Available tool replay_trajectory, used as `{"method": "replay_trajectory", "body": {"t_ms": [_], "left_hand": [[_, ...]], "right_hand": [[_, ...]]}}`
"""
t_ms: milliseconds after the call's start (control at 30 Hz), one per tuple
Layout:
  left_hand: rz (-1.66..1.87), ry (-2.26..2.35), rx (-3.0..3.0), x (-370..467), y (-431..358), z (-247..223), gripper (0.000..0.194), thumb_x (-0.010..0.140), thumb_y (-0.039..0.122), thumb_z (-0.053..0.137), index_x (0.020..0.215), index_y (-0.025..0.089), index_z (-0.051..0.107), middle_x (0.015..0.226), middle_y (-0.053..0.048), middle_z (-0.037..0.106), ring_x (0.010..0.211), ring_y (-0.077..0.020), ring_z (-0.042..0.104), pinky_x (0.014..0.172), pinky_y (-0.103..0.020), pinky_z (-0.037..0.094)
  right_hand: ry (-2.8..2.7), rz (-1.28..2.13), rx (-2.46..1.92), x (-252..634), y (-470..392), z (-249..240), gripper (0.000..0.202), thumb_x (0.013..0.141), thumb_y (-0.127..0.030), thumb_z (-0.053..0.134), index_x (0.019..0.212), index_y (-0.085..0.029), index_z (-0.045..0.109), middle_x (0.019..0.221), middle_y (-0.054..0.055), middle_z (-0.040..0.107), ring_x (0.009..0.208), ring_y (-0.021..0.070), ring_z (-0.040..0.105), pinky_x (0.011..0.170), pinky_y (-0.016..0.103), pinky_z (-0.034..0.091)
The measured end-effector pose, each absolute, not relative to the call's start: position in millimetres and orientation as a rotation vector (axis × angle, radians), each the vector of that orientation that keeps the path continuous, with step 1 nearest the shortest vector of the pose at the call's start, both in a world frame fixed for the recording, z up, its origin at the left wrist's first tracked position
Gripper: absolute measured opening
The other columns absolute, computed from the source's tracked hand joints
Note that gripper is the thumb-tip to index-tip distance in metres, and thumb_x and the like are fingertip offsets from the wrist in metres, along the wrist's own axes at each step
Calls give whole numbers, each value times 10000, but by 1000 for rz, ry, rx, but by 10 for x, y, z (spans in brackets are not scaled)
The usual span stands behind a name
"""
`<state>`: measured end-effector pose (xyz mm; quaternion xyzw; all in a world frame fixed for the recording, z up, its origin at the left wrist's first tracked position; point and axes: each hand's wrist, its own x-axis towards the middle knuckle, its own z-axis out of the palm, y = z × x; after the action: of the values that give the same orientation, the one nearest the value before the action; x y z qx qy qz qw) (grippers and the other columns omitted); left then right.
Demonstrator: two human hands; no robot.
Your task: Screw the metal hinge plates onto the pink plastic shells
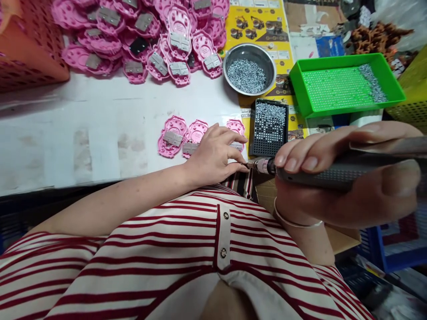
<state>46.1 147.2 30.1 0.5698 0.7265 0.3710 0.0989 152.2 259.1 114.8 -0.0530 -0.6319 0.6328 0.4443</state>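
My right hand (333, 178) is wrapped around a dark electric screwdriver (320, 174), whose bit points left. At the tip of that bit, the thumb and index finger of my left hand (216, 153) come together; whatever is between them is too small to make out. Three pink plastic shells with grey covers lie in a row by my left hand: a left shell (172, 137), a middle shell (196, 132) partly under the hand, and a right shell (235, 127) behind the fingers. Just beyond the bit sits a black perforated tray (269, 129) holding small screws.
A metal bowl (249, 70) of screws stands behind the black tray. To its right is a green tray (347, 84) with screws at one end. Many pink shells (143, 35) are heaped at the back left, beside an orange basket (31, 49). A blue crate (390, 249) stands lower right.
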Motion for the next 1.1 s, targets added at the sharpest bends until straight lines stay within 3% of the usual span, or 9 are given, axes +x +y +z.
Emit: {"method": "replay_trajectory", "body": {"t_ms": [133,400,500,733,967,1100], "left_hand": [[824,2373,1688,433,1442,305,493,794,464,797,1224,243,701,1324,-92,641,1261,-341,500,1177,-697,183],[591,2531,1779,436,1443,266,333,890,366,671,1177,203,722,1184,-101,681,1180,-336,539,1181,-720,200],[542,2553,1805,444,1464,258,276,908,339,645,1135,216,741,1078,-81,701,1079,-303,572,1180,-701,233],[529,2567,1824,450,1481,257,229,919,322,637,1063,190,756,1017,-86,701,1004,-288,587,1153,-675,304],[545,2567,1819,441,1481,234,216,915,342,656,1061,217,753,1037,-72,703,1020,-279,583,1158,-649,307],[555,2548,1818,424,1485,221,255,912,332,660,1129,228,742,1049,-75,711,1023,-287,588,1142,-671,307]], "right_hand": [[-1446,1351,104,1393,2658,852,132,860,-370,638,920,-269,697,518,-85,450,375,78,429,342,243,444],[-1514,1202,37,1241,2714,577,110,902,-378,558,950,-311,631,548,-74,372,382,65,319,362,231,355],[-1550,1220,13,1235,2724,545,100,920,-379,537,954,-318,608,565,-67,342,403,65,354,391,229,379],[-1707,1269,-182,1268,2737,477,259,887,-604,532,995,-369,547,580,-61,383,445,85,441,460,263,427],[-1620,1278,-171,1179,2735,441,265,863,-572,592,978,-334,596,593,-70,421,418,60,434,435,237,417],[-1631,1323,-156,1151,2786,403,248,856,-547,611,966,-325,627,660,-59,488,447,61,477,484,261,481]]}}
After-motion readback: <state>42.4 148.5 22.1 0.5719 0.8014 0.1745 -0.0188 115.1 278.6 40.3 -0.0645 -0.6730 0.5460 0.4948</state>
